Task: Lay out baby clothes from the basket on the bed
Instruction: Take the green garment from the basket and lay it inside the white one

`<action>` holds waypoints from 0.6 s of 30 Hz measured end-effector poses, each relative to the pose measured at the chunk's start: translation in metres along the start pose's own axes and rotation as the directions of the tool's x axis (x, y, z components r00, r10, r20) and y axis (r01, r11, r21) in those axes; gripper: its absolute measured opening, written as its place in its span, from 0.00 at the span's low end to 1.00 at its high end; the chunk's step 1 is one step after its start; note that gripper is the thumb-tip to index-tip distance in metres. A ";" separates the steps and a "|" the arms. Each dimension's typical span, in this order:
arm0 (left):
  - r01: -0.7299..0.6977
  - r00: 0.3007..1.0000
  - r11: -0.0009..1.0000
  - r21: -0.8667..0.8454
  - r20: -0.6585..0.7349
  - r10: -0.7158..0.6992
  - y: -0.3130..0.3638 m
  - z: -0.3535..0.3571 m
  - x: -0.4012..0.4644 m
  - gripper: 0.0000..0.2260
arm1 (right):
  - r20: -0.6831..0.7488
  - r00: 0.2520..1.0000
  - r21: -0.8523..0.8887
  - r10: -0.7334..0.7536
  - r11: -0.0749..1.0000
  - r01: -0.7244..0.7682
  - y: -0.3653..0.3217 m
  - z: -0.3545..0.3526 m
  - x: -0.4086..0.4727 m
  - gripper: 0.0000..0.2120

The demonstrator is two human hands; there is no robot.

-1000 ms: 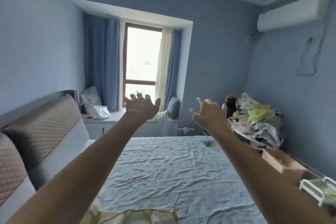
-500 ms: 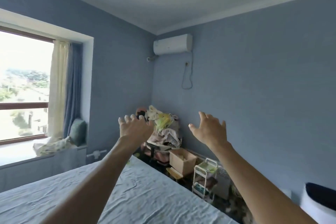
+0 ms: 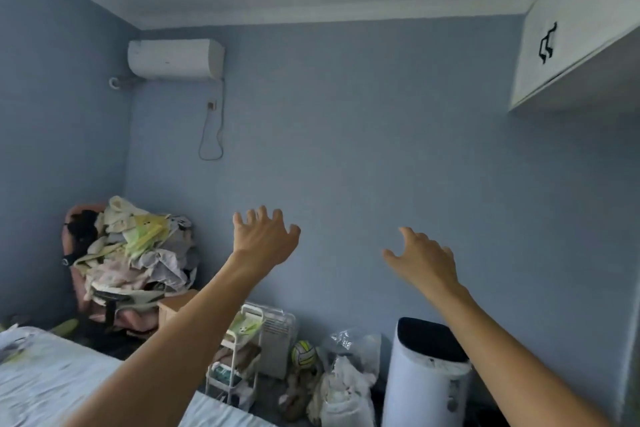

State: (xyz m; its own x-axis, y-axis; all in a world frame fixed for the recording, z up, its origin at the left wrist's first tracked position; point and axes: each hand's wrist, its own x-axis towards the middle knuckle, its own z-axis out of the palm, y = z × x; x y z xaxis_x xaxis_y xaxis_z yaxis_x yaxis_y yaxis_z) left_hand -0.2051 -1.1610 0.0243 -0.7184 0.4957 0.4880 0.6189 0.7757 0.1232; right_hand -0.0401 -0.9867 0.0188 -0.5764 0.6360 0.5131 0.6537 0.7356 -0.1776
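Two empty hands up in the air, no basket to see.

The left hand [image 3: 265,236] and the right hand [image 3: 424,258] are both held out in front of the blue wall, fingers spread wide, holding nothing. The bed [image 3: 45,378] shows only as a corner at the near left, and no baby clothes lie on that part. I cannot see a basket anywhere; the pile of clothes [image 3: 135,253] far left may sit on a chair, but it is too jumbled to tell. What could go wrong: the eyes are on the wall, not the floor, so a foot could bump the white cart [image 3: 239,357] or the ball [image 3: 303,353] beside the bed. I count two hands, one bed, one pile, one cart, one ball.
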 end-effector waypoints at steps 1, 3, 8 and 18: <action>-0.009 1.000 1.000 -0.003 0.001 0.009 0.019 0.010 0.015 0.23 | 0.002 1.000 -0.010 0.011 1.000 -0.011 0.021 0.005 0.014 0.26; -0.021 1.000 1.000 -0.005 0.006 0.021 0.053 0.031 0.048 0.23 | -0.003 1.000 -0.037 0.026 0.999 -0.027 0.060 0.018 0.045 0.26; -0.047 0.999 0.999 0.001 0.021 0.047 0.120 0.088 0.131 0.23 | -0.011 0.998 -0.046 0.068 0.997 -0.069 0.126 0.064 0.129 0.27; -0.113 0.991 0.993 0.043 0.073 0.110 0.168 0.223 0.319 0.24 | -0.080 0.987 -0.221 0.142 0.963 -0.156 0.203 0.160 0.281 0.24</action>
State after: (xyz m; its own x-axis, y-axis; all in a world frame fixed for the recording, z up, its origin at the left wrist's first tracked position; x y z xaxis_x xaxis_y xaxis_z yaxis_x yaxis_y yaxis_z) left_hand -0.4013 -0.7853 0.0083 -0.6673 0.6048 0.4346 0.6818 0.7309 0.0298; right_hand -0.1480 -0.6216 -0.0072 -0.4372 0.7132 0.5480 0.8277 0.5574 -0.0650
